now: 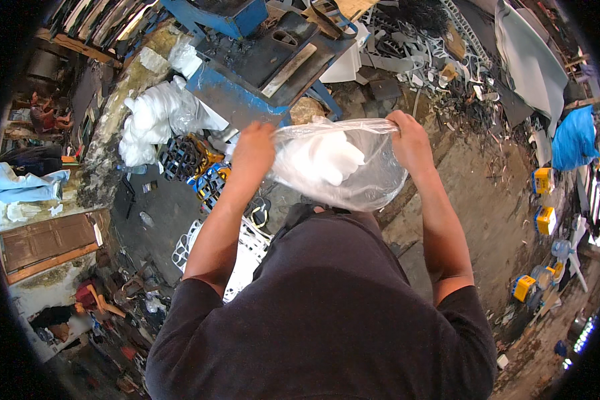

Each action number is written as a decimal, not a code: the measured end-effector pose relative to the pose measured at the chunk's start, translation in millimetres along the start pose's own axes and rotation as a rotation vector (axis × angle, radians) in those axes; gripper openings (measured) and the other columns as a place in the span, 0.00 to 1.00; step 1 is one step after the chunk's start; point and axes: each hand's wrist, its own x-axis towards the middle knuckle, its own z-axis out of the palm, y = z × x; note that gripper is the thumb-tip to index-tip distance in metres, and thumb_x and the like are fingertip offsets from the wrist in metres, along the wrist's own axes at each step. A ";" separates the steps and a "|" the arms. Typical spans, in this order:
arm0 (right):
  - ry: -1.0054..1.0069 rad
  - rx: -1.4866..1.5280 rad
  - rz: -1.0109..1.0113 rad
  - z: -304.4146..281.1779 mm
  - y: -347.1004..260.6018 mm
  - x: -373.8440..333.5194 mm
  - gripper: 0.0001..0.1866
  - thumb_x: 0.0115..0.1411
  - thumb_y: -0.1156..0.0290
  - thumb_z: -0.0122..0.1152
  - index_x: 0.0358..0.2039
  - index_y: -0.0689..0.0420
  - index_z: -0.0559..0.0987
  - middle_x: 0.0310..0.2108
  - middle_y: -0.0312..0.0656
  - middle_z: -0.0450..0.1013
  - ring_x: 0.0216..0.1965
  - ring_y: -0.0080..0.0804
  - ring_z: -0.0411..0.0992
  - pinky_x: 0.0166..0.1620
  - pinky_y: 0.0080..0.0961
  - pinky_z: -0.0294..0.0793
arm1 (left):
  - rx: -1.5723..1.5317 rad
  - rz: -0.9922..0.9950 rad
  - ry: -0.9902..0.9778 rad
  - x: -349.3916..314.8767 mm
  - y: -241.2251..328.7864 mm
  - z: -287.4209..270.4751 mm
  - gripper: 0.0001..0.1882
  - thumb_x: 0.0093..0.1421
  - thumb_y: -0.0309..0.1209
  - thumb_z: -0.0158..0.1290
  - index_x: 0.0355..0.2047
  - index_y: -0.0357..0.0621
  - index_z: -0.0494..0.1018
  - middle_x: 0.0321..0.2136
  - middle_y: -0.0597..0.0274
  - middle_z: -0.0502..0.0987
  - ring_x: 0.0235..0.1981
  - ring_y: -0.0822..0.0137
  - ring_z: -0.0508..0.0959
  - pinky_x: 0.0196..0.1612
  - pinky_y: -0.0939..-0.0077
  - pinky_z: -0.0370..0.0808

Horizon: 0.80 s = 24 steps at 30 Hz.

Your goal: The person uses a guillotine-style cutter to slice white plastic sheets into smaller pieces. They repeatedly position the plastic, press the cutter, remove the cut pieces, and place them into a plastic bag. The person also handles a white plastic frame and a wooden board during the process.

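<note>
A clear plastic bag [385,177] hangs stretched between my two hands in front of my waist. White items [330,159] lie bunched inside it; their kind I cannot make out. My left hand [255,148] is closed on the bag's upper left edge, slightly blurred. At the upper right corner, my right hand [410,139] pinches the same edge, which runs gathered and taut between both fists. Just beyond the bag stands a blue and black machine [247,93] with a worn flat bed.
Filled white plastic bags [153,117] sit left of the machine. Black lattice pieces [180,159] and white cut-out sheets [250,257] lie on the left floor. Scrap strips [440,60] pile up at far right. Yellow containers [545,220] and a blue bag [575,139] line the right. People work at far left.
</note>
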 end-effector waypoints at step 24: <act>-0.029 1.353 0.787 -17.0 88.4 -1.0 0.14 0.68 0.70 0.56 0.50 0.63 0.76 0.43 0.43 0.78 0.44 0.37 0.78 0.51 0.41 0.78 | -1.485 -0.680 -0.353 32.2 -24.6 -1.0 0.12 0.65 0.25 0.54 0.49 0.41 0.73 0.36 0.62 0.80 0.37 0.67 0.81 0.43 0.70 0.78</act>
